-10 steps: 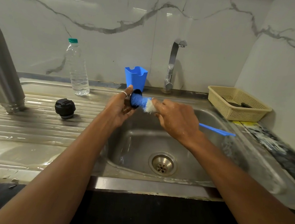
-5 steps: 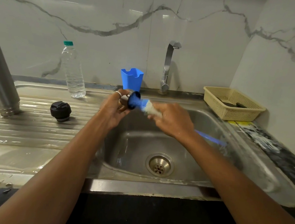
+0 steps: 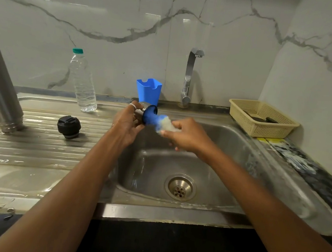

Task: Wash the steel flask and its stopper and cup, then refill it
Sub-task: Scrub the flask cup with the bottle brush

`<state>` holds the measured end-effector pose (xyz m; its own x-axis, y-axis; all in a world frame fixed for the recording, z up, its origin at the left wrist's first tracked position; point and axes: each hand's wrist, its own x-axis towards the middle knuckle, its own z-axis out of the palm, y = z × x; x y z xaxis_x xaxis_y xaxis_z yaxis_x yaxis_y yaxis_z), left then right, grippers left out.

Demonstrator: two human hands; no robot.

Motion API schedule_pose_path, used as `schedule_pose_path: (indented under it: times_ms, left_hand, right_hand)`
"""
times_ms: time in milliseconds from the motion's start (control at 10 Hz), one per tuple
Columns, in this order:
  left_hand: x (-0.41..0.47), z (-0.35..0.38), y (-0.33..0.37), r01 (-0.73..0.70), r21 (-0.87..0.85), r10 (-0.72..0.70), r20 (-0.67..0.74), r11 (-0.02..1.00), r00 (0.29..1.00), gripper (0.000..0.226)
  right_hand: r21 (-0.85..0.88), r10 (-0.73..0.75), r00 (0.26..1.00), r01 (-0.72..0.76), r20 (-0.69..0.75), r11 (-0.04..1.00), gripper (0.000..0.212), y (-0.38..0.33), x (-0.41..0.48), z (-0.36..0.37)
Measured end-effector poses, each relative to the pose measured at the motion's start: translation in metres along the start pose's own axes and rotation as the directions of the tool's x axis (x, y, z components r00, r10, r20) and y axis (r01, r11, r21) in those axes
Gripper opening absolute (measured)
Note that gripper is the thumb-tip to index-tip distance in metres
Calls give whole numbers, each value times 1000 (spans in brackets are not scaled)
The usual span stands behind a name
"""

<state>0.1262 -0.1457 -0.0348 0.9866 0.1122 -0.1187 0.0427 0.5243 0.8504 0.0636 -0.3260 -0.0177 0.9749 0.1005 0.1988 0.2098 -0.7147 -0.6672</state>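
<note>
The steel cup (image 3: 142, 109) lies on its side over the back left corner of the sink (image 3: 231, 149), its dark mouth turned to the right. The left hand (image 3: 126, 123) wraps it from behind, fingers curled round the body so that only a sliver of steel shows. The blue and white bristles of a brush (image 3: 156, 121) are pushed into the cup's mouth. The right hand (image 3: 189, 137) pinches the brush just behind the bristles, thumb and fingers closed on it; the handle is blurred and mostly hidden behind that hand. To the left, on the wet ribbed drainboard (image 3: 38, 149), the black stopper (image 3: 69, 127) sits alone, and the steel flask (image 3: 0, 89) stands mouth down near the left edge, leaning out of view. A clear water bottle (image 3: 83, 84) with a green cap stands at the back of the drainboard; any print on it is too faint to read. A blue plastic holder (image 3: 148, 91) stands just behind the cup, beside the tap (image 3: 189, 77). A cream basket (image 3: 242, 114) sits at the sink's right rim, well apart from the hands. Below the hands the basin is open down to the drain (image 3: 180, 187).
</note>
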Motion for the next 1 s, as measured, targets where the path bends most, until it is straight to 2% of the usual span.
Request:
schedule_pose_path:
  times_ms: [100,200,300,400,500,600,700,800,900,1000]
  left_hand:
    - [-4,5,0,-20,19,19,54,1000,998,13]
    - [-6,10,-2,-95,89,89,73,992,993,37]
    - [-7,11,-3,-113,98,109,44,989,993,34]
    - [-6,9,-1,-89,94,87,24,992,996,27]
    - [-7,10,0,-87,116,84,28,989,996,17]
    - [-6,14,-2,-121,173,122,3,977,992,20]
    - [-5,10,-2,-132,163,143,-60,978,988,22]
    - [-2,4,1,-103,98,116,-147,990,982,16]
    - [0,2,0,-71,92,82,-125,993,989,14]
    - [0,6,-5,-43,157,54,-64,987,997,14]
  right_hand:
    - [527,253,906,-406,339,747,29,-1,-4,-10]
    - [390,185,967,-241,177,888,27,6,-5,-15]
    - [-592,-301,934,136,-190,794,32,19,-1,-10]
    - [-683,-363,913,147,-185,716,35,14,-1,-1]
    - [283,210,960,-258,187,924,25,-4,-3,-10]
    - [314,253,913,-354,319,881,26,-2,-4,-35]
    - [195,258,937,-305,235,932,25,6,-4,-52]
    - [212,281,950,-305,134,929,23,19,1,-56]
    - [235,280,954,-299,110,925,21,23,1,-54]
    - [221,242,969,-248,52,943,20,23,0,-48]
